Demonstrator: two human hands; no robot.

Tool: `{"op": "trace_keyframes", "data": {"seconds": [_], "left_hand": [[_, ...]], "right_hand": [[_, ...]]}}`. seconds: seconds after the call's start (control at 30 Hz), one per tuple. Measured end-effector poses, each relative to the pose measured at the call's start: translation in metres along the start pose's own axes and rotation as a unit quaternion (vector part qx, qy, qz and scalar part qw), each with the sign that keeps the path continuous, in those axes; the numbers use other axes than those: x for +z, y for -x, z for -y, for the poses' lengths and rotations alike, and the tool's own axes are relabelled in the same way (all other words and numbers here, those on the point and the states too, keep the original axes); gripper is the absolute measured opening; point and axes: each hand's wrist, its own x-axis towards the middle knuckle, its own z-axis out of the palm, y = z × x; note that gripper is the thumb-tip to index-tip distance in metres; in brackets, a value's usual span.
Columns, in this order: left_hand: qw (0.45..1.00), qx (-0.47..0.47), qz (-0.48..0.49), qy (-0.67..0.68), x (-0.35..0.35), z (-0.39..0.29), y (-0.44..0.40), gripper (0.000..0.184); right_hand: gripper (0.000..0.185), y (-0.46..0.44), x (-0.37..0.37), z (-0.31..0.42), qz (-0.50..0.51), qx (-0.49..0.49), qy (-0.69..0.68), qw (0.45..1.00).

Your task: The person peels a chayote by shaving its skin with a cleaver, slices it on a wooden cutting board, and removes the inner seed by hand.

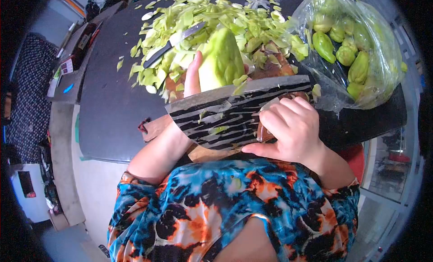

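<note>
My left hand (pixel 193 75) holds a large pale green chayote (pixel 224 59) upright, its thumb against the chayote's left side. The other fingers are mostly hidden behind the chayote and the blade. My right hand (pixel 291 127) is closed around the brown handle of a broad cleaver (pixel 221 120). Dark stripes cover the blade, and its bright edge faces up and away from me. Bits of green peel cling to the blade. It lies across the front of the chayote's lower end; whether it touches the flesh I cannot tell.
A wide heap of green peelings (pixel 243 18) covers the far table, over part of a brown wooden board (pixel 282 66). A small black-handled knife (pixel 160 54) lies on the heap. At the right, a clear plastic bag (pixel 383 82) holds several chayotes (pixel 358 68).
</note>
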Motion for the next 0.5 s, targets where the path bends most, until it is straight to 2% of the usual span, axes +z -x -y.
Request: {"op": "trace_keyframes", "data": {"seconds": [0.1, 0.2, 0.33, 0.5], "left_hand": [[0.985, -0.037, 0.076, 0.154, -0.009, 0.001, -0.006, 0.076], [0.981, -0.055, 0.094, 0.161, -0.015, 0.0, -0.008, 0.079], [0.993, -0.016, 0.029, 0.117, -0.015, 0.003, -0.008, 0.077], [0.996, -0.019, 0.015, 0.086, -0.017, 0.002, -0.008, 0.073]], "right_hand": [[0.053, 0.0, 0.0, 0.003, -0.003, -0.006, 0.0, 1.0], [0.053, 0.001, 0.0, 0.004, -0.003, -0.007, 0.001, 1.0], [0.052, 0.0, 0.001, 0.002, -0.01, -0.007, 0.002, 1.0], [0.05, -0.001, 0.0, 0.002, 0.005, -0.006, 0.018, 1.0]]}}
